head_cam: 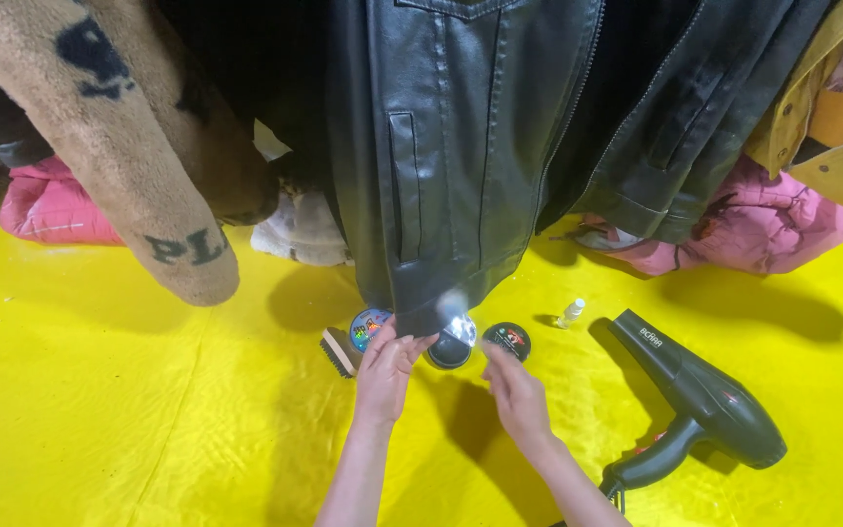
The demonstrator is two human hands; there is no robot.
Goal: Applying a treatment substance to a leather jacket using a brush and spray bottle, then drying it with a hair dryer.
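A black leather jacket (461, 146) hangs in front of me, its hem just above the floor. My left hand (385, 371) reaches up and pinches the hem's lower edge. A pale blurred patch (453, 305) shows on the hem beside those fingers. My right hand (516, 395) hovers a little lower to the right, its fingers loosely curled near a round black tin lid (507, 340); whether it holds anything is unclear. An open round tin (450, 349) with a shiny inside lies between my hands.
A yellow sheet (100, 410) covers the floor. On it lie a second tin (368, 327), a small brush (340, 352), a small white bottle (571, 312) and a black hair dryer (704, 400). A brown fleece sleeve (148, 185) hangs left; pink garments (763, 224) lie behind.
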